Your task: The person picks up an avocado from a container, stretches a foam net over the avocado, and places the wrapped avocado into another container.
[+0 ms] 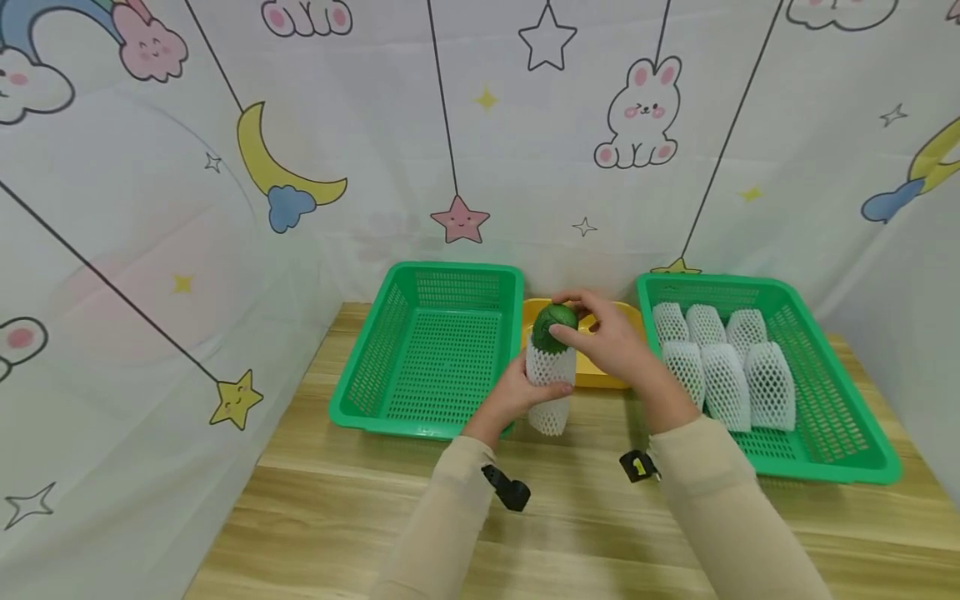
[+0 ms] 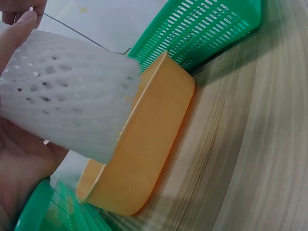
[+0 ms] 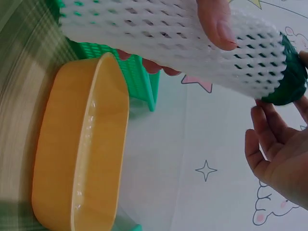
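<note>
A white foam net sleeve [image 1: 551, 392] stands upright in my left hand [image 1: 517, 390], whose fingers and thumb wrap round its middle. From the sleeve's top pokes a dark green avocado [image 1: 555, 327]; the rest of it is hidden in the netting. My right hand [image 1: 611, 342] pinches the avocado's exposed end between thumb and fingers. In the right wrist view, the right hand [image 3: 284, 149] has fingertips on the green end [image 3: 291, 72], and the left thumb [image 3: 217, 24] lies across the netting. The sleeve's lower end [image 2: 106, 115] hangs loose in the left wrist view.
Behind the hands sits a yellow-orange tub [image 1: 607, 381], between a green basket [image 1: 352, 412] on the left and another green basket [image 1: 862, 471] on the right. Several white foam-netted pieces [image 1: 726, 387] lie in the right basket. A patterned cloth [image 1: 510, 150] hangs behind the wooden table [image 1: 585, 533].
</note>
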Demonstrator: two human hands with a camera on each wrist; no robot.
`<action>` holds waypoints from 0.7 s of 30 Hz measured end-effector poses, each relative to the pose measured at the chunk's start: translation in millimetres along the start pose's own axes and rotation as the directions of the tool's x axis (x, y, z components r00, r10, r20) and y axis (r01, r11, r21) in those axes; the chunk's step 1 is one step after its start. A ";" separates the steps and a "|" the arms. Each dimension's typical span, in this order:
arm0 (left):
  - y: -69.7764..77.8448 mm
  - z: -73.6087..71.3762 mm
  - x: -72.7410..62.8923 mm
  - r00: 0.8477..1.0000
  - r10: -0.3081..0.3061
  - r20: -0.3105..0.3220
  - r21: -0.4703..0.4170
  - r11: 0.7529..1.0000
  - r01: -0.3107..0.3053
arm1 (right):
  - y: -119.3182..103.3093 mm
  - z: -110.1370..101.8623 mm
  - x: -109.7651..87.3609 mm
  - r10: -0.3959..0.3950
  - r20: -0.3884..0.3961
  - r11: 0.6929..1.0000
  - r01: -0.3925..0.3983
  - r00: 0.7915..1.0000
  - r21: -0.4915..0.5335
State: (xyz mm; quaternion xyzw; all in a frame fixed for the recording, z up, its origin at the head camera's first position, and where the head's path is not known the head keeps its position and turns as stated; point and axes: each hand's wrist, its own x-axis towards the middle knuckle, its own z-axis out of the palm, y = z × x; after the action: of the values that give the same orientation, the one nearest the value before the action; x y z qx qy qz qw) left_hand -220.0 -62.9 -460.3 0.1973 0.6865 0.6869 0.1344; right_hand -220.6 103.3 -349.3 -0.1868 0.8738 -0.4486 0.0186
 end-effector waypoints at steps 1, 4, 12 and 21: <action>-0.7 0.1 0.2 1.000 0.001 -0.002 -0.006 1.000 -0.001 | 0.6 1.0 0.0 0.005 0.013 1.000 -0.005 1.000 0.017; -1.0 0.1 0.0 1.000 -0.017 -0.016 -0.015 1.000 0.017 | 3.7 2.3 -0.6 0.001 0.042 1.000 -0.001 0.999 0.008; 4.1 -1.1 -1.1 0.997 -0.077 -0.008 -0.039 0.996 0.077 | 14.1 7.2 -2.2 -0.087 0.072 0.990 0.094 0.994 -0.103; 2.3 -2.9 0.5 0.997 -0.065 -0.041 -0.061 0.996 0.063 | 30.9 25.2 -9.1 0.003 0.130 0.999 -0.009 0.991 0.041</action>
State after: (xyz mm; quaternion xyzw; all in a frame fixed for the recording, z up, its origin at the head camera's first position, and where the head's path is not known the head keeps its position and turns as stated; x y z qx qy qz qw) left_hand -221.6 -65.3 -457.9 0.1561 0.6743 0.7066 0.1474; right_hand -216.7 103.2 -390.0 -0.2125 0.8618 -0.4535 0.0809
